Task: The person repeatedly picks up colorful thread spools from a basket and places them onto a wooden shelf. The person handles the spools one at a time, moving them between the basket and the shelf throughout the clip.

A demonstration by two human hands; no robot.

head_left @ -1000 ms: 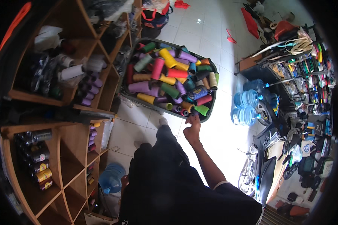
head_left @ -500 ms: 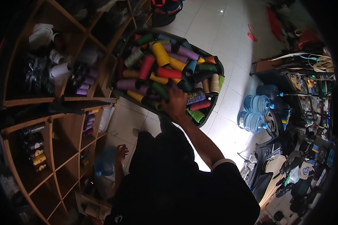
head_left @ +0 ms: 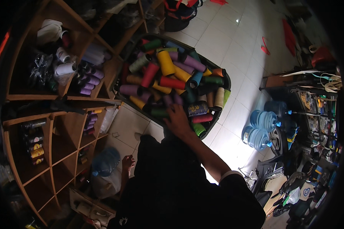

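A dark plastic basket (head_left: pixel 226 74) on the floor ahead of me holds many coloured thread spools. Over its near side reaches my right hand (head_left: pixel 176 119), fingers apart at the spools and nothing visibly gripped. Beside those fingers lie a dark green spool (head_left: pixel 159 111) and a purple spool (head_left: pixel 167 100). A dark blue printed spool (head_left: pixel 198 109) and a red one (head_left: pixel 202 118) lie to the hand's right. My left hand (head_left: pixel 128 163) hangs low on the left, loosely curled with fingers apart, holding nothing I can see.
Wooden cubby shelves (head_left: pixel 51 168) with spools line the left side. A large blue water bottle (head_left: pixel 106 162) stands below them. More water bottles (head_left: pixel 258 138) lie to the right, near a crowded rack (head_left: pixel 313 110). A dark bag (head_left: pixel 178 17) sits beyond the basket.
The dark green spool by my right hand has shifted toward the basket's near edge, uncovering purple spools. That hand has drawn back slightly. The view has turned a little; my left hand still hangs.
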